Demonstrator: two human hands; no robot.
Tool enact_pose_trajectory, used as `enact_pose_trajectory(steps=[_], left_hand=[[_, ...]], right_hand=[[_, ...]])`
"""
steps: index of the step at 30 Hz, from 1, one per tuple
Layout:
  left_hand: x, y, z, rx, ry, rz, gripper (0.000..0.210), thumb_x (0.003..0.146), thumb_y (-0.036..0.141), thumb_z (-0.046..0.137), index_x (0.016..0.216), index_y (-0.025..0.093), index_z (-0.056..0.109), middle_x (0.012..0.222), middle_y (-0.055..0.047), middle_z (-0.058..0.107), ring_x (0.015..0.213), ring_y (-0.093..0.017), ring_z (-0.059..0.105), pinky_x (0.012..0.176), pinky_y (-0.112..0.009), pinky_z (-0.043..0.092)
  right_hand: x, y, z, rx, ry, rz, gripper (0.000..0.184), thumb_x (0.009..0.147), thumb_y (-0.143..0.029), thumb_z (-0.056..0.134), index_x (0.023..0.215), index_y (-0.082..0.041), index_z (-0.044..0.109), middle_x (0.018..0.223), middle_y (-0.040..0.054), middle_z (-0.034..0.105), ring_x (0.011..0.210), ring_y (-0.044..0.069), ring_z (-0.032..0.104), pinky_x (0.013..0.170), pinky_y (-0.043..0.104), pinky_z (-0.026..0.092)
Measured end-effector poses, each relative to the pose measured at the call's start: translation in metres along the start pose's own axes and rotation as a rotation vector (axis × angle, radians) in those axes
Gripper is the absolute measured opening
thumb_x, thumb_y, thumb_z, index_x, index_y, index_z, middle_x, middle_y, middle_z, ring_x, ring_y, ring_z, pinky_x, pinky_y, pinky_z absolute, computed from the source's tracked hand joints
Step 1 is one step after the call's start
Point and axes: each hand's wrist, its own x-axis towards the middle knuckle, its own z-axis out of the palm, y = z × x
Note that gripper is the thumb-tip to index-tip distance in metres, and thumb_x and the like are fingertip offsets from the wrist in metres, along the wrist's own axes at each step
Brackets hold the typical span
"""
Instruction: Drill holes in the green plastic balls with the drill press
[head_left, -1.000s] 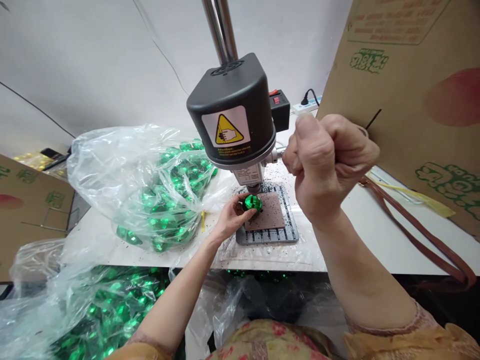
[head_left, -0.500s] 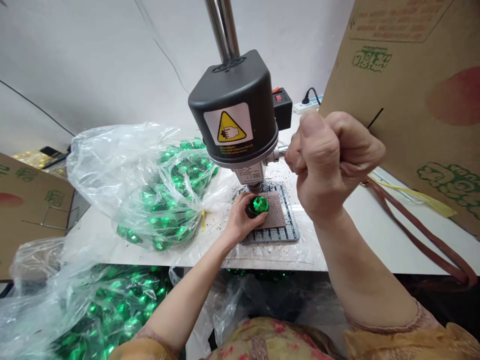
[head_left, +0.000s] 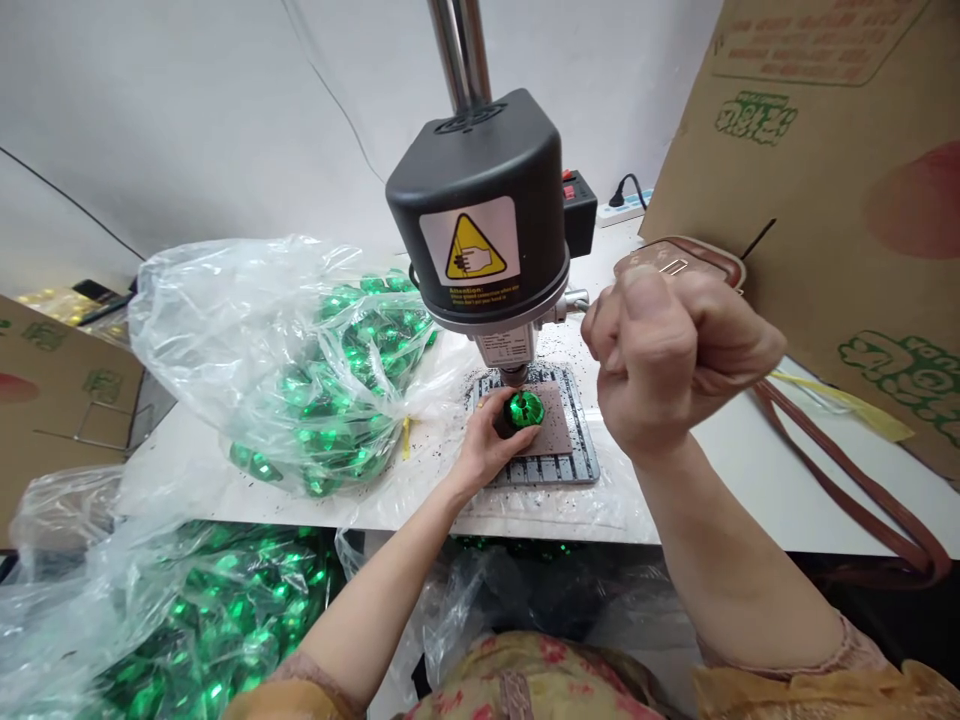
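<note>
Under the chuck of a small black bench drill press (head_left: 480, 190), my left hand (head_left: 487, 440) curls thumb and fingers around a shiny green faceted ball (head_left: 527, 409). The ball is on a brownish square board (head_left: 555, 430) over the slotted metal base (head_left: 585, 465). The drill's tip meets the top of the ball; whether it is inside cannot be made out. To the right of the machine head, my right hand (head_left: 667, 350) is closed in a fist at the end of the feed lever (head_left: 576, 304). The fist hides the grip itself.
A clear plastic bag of green balls (head_left: 352, 390) lies left on the white table (head_left: 660, 500). Another bag of green balls (head_left: 225, 610) is below the table edge. A cardboard box (head_left: 847, 200) and a brown strap (head_left: 840, 480) are at right. Dark shavings dot the base.
The chuck and drill now reach the ball's top, which shows more clearly. My right fist has moved slightly down and right in view. My left hand keeps its hold; the view has shifted slightly.
</note>
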Motion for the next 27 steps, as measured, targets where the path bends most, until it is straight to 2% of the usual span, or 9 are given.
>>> enact_pose_trajectory(steps=[7,16,27], left_hand=[[-0.001,-0.004,0.003,-0.023,0.023,0.017,0.053,0.079,0.037,0.085,0.127,0.023,0.066,0.127,-0.010,0.068,0.123,-0.029,0.061,0.109,-0.045,0.047],[-0.002,-0.008,0.004,-0.018,0.021,0.041,0.053,0.080,0.038,0.084,0.127,0.023,0.065,0.128,-0.011,0.067,0.123,-0.029,0.061,0.109,-0.045,0.047],[-0.001,-0.012,0.004,-0.009,0.023,0.056,0.053,0.080,0.040,0.084,0.127,0.023,0.065,0.128,-0.011,0.067,0.121,-0.030,0.062,0.109,-0.046,0.048]], right_hand=[[-0.008,0.007,-0.003,0.162,-0.011,-0.089,0.051,0.090,-0.016,0.058,0.060,-0.019,0.018,0.052,-0.0063,0.023,0.044,0.004,0.023,0.045,0.029,0.019],[-0.016,0.011,-0.012,0.156,-0.048,-0.154,0.049,0.086,-0.011,0.058,0.059,-0.018,0.018,0.051,-0.0062,0.022,0.041,0.004,0.030,0.044,0.028,0.022],[-0.018,0.018,-0.014,0.130,-0.068,-0.286,0.046,0.084,-0.012,0.058,0.060,-0.019,0.019,0.049,-0.0066,0.024,0.038,0.003,0.024,0.039,0.025,0.026]])
